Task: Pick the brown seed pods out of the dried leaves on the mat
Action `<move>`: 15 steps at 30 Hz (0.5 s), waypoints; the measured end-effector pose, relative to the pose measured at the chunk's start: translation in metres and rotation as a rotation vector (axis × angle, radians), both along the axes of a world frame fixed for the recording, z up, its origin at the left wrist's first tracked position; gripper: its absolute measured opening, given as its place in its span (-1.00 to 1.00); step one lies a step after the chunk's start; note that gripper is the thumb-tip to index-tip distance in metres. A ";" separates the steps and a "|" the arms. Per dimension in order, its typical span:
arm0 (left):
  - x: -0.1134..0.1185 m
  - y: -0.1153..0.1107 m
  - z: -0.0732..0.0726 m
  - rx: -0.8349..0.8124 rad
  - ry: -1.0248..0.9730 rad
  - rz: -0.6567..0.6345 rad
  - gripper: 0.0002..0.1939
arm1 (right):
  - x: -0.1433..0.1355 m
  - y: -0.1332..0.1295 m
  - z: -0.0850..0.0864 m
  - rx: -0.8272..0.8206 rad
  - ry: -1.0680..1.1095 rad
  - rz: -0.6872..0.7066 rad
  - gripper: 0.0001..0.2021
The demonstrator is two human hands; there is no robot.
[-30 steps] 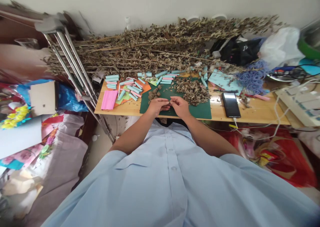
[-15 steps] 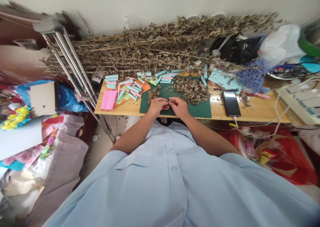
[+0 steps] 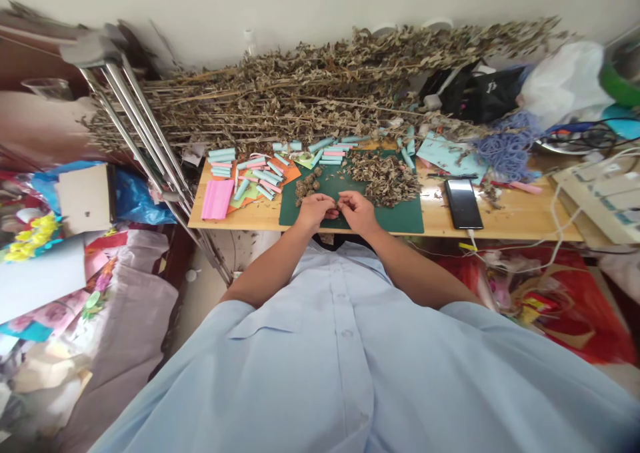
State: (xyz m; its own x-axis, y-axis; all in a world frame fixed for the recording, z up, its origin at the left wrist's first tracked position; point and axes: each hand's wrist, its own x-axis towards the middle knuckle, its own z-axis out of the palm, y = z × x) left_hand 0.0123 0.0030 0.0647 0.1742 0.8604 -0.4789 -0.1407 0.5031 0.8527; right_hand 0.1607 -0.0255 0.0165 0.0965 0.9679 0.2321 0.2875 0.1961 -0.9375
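My left hand (image 3: 318,212) and my right hand (image 3: 358,211) meet over the front of a green cutting mat (image 3: 407,218), fingertips pinched close together. Whatever sits between the fingertips is too small to make out, perhaps a bit of dried leaf. Just beyond my left hand lies a small heap of brown rolled balls (image 3: 307,186) of dried plant. A larger pile of crumbled dried leaves (image 3: 387,178) spreads on the mat beyond my right hand.
Long dried plant stalks (image 3: 280,100) lie along the wall behind. Rolled blue and pink papers (image 3: 265,173) and a pink stack (image 3: 217,199) are at left. A phone (image 3: 464,204) with a cable lies right, near a power strip (image 3: 600,196). Metal crutches (image 3: 135,113) lean at left.
Both hands stay at the same spot with fingertips together; only slight finger movement shows. The camera view has shifted very slightly.
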 end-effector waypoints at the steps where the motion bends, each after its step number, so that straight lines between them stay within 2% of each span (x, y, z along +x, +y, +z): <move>1: 0.000 0.000 0.000 0.001 -0.003 0.002 -0.90 | 0.000 0.001 0.000 -0.007 0.013 -0.006 -0.69; 8: -0.004 0.000 -0.004 0.026 -0.048 -0.013 -0.88 | -0.002 0.006 -0.002 -0.035 0.069 -0.041 -0.70; 15: -0.004 0.000 -0.003 0.010 -0.065 0.028 -0.84 | -0.005 0.004 0.002 -0.003 0.039 0.021 -0.69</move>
State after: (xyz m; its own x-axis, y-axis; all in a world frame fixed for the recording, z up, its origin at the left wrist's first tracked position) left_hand 0.0086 0.0031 0.0615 0.1806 0.8701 -0.4585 -0.2092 0.4895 0.8465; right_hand 0.1562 -0.0219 0.0182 0.0852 0.9706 0.2252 0.2466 0.1984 -0.9486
